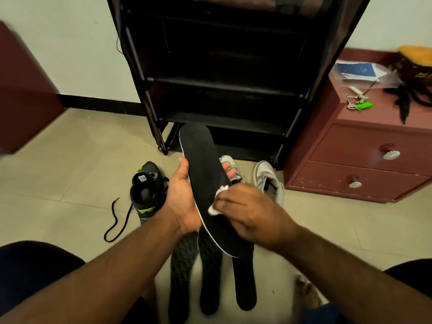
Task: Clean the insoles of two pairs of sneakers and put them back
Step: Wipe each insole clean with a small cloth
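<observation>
The left hand (182, 195) grips a black insole (205, 174) from below and along its left edge — thumb on the near rim, fingertips curling round the far side. The insole is held in the air, tilted, its toe pointing away towards the rack (224, 78) and its heel hidden under the right hand (247, 213). That hand pinches a small white cloth (218, 199) and presses it flat against the insole's dark top face, near the middle.

On the floor (81, 160) below lie three more insoles (210, 277), side by side and lengthways: the two on the left show a patterned underside, the one on the right is plain black with a pale edge.

A black sneaker (146, 190) with green trim stands left of the hands, its lace trailing loose over the tiles. Two grey-and-white sneakers (268, 178) sit just beyond the hands, in front of the rack; the nearer is mostly hidden behind the insole.

At right stands a red-brown cabinet (362, 160) with two drawers — keys (357, 101) and a plastic bag (364, 71) lie on its top.
</observation>
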Action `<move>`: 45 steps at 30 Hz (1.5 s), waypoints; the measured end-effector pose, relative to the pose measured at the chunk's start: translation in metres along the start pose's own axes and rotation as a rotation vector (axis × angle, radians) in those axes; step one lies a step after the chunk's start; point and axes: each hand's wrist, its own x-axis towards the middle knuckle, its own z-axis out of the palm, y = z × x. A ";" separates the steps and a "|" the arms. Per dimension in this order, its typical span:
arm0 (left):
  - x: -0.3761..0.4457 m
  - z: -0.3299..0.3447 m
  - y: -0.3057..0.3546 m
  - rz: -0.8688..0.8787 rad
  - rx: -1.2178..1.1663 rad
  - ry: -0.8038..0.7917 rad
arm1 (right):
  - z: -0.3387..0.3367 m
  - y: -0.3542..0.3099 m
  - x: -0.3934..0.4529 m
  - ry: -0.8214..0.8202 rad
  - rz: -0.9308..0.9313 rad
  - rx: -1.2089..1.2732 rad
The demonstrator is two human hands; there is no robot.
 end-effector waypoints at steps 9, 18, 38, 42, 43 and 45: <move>-0.003 -0.002 -0.033 -0.151 0.127 -0.044 | -0.001 0.019 0.012 0.035 0.227 -0.136; 0.003 -0.008 -0.012 -0.084 0.122 0.013 | 0.009 -0.008 0.002 -0.047 0.148 -0.023; -0.010 -0.004 -0.058 -0.318 0.181 -0.063 | -0.003 0.024 0.009 0.106 0.450 -0.060; -0.002 -0.009 -0.036 -0.237 0.123 -0.004 | 0.006 -0.013 0.003 0.017 0.341 0.114; 0.001 -0.012 -0.032 -0.211 0.111 0.001 | 0.009 -0.021 0.001 -0.013 0.307 0.145; 0.001 -0.013 -0.032 -0.195 0.112 -0.008 | 0.011 -0.021 -0.003 -0.038 0.288 0.143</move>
